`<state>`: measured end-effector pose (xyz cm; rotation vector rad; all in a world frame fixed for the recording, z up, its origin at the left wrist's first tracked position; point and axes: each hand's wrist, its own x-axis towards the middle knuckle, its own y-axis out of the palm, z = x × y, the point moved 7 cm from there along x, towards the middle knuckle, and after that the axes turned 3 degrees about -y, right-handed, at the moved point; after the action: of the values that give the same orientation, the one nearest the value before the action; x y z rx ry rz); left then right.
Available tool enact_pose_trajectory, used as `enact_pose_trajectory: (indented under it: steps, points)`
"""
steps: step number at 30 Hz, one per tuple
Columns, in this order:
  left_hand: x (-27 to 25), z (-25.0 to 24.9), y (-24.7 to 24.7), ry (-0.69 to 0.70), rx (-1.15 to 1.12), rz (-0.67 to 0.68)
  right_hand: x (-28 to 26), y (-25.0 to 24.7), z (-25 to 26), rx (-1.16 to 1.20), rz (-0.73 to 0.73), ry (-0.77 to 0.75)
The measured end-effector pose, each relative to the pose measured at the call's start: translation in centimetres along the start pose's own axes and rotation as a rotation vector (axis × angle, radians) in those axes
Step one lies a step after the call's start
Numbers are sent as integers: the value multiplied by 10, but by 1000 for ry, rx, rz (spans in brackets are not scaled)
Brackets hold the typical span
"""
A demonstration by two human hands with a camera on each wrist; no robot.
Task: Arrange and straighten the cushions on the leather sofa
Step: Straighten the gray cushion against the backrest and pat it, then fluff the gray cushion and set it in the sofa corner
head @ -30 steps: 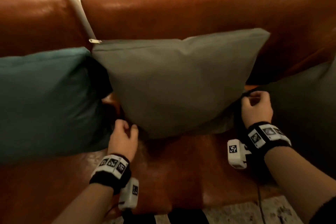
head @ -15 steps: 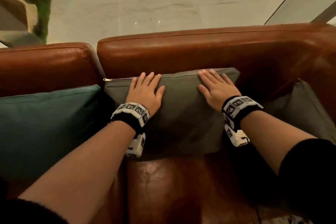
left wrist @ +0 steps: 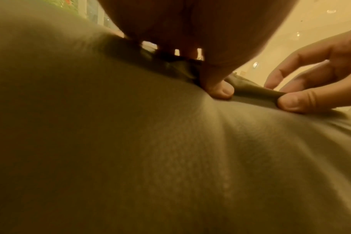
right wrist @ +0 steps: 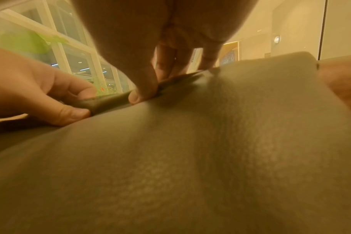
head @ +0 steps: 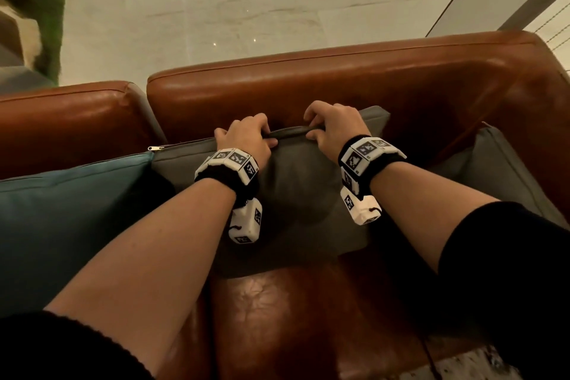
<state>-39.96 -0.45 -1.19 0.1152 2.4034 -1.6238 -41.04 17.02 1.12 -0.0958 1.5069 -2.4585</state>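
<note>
Grip: my left hand [head: 246,139] and right hand [head: 331,129] both pinch the grey cushion [head: 296,194] top edge.
Tip: I'd lift evenly, then settle it upright against the sofa [head: 308,86] back.

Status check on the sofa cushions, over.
Left hand and right hand both pinch the grey cushion's top edge. It leans against the sofa backrest. Nothing in the way.

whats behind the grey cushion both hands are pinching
The brown leather backrest rises right behind the grey cushion. Its lower part and the seat crease are covered by the cushion.
</note>
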Motion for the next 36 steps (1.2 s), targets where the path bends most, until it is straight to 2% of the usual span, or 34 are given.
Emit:
enact_pose_trajectory:
  steps: [3,6,7,10,12,16,20,24,28,30,32,34,36]
  points:
    - [-3,9,-8,36,-27,-74,-1,0,11,-5,-66,28]
    - [-2,23,-9,76,-93,2,-9,7,14,-61,11,77]
    - [-4,27,-12,106,-109,6,-16,5,14,-59,-3,89]
    - [-25,27,-27,244,-128,-74,-55,-1,13,3,-111,126]
    - [-49,13,-31,376,-144,-86,-95,-4,6,88,-173,209]
    - [-98,-41,-9,628,-142,38,-189,-4,-28,139,-207,416]
    - [-138,-106,28,801,-120,141,-273,-24,-76,152,-214,631]
    - [-162,-177,68,896,-92,249,-323,-73,-128,96,-364,739]
    - [-187,-272,106,1031,-91,304,-352,-103,-194,81,-470,863]
    - [-198,-323,132,1110,-22,312,-359,-97,-227,24,-418,927]
    - [-205,-366,166,1176,108,331,-366,-78,-255,-18,-303,971]
    - [-205,-392,203,1219,272,365,-374,-60,-274,-65,-223,958]
    - [-197,-403,234,1258,426,373,-385,-53,-285,-127,-210,923]
